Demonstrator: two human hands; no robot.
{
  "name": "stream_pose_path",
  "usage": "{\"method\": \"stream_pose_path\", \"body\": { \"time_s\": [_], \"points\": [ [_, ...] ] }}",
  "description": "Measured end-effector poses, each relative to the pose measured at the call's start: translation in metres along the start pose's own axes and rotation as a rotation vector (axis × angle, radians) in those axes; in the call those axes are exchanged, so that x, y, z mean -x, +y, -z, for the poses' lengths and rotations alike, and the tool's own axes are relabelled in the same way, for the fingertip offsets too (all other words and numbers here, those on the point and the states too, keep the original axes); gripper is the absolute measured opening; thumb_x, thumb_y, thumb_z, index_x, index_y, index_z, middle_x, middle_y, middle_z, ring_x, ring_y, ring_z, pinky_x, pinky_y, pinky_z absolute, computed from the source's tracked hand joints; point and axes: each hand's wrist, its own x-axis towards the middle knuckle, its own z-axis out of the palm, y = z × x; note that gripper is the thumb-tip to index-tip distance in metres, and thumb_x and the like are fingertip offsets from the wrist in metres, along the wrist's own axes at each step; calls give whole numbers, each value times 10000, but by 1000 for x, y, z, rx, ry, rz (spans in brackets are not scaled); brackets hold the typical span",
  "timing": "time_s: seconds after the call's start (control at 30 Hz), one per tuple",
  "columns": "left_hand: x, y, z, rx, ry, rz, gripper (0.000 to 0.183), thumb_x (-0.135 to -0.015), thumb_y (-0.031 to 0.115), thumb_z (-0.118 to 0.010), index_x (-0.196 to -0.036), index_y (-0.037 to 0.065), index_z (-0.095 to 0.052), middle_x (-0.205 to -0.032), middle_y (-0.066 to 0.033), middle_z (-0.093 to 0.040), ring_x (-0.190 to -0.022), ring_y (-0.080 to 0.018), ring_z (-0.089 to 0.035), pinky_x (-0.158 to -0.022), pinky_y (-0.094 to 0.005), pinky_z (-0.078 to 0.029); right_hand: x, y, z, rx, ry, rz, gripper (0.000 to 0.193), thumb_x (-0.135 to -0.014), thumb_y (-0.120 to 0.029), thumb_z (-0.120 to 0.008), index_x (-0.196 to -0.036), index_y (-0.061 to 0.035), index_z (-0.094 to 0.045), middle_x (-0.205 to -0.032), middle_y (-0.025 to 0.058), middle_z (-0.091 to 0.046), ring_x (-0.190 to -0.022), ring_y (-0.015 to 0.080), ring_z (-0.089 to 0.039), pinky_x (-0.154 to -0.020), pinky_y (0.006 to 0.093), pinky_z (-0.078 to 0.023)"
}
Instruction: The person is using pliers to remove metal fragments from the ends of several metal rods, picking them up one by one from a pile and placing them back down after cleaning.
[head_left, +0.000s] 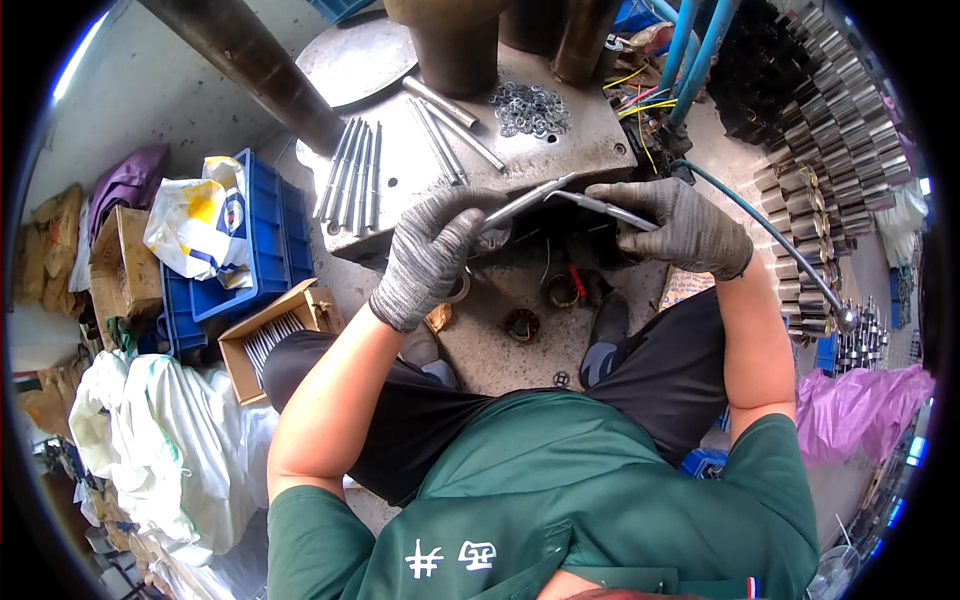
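Both my hands wear grey knit gloves and meet over the near edge of a metal machine bed. My left hand (437,250) grips a slim metal shaft (527,202), its far end angled up to the right. My right hand (685,222) is closed around a grey tool with a pointed tip, which looks like pliers (605,209). The tool's tip is close to the shaft's end; whether they touch I cannot tell. Beyond my left hand, several similar shafts (357,175) lie side by side on the bed. Small metal rings (530,109) form a loose pile farther back.
Thick metal columns (455,55) rise behind the bed (590,150). At left stand a blue crate (275,230) and a cardboard box (240,355) of shafts. Stacked metal cylinders (840,110), loose wires (640,105) and a hose (765,205) are at right.
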Motion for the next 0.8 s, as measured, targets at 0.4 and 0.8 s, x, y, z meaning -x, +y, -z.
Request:
{"method": "stream_pose_path", "body": {
  "time_s": [0.4,0.8],
  "points": [
    [0,1,-14,155,-61,93,378,-969,177,-556,-1273,-17,-674,-949,-43,-723,-577,-19,-505,-522,-160,-411,-16,-1,-32,68,-114,74,681,-805,-161,-768,-1454,-87,-576,-1184,167,-733,-1066,206,-697,-965,360,-524],
    [-1,-5,-14,420,-33,204,490,-822,56,-471,-1257,-100,-633,-1126,-215,-730,-1027,-218,-705,-950,-293,-548,-24,7,-44,-51,-176,-39,636,-827,-101,-740,-1445,-86,-590,-1013,115,-740,-875,118,-671,-818,322,-568]
  ]
}}
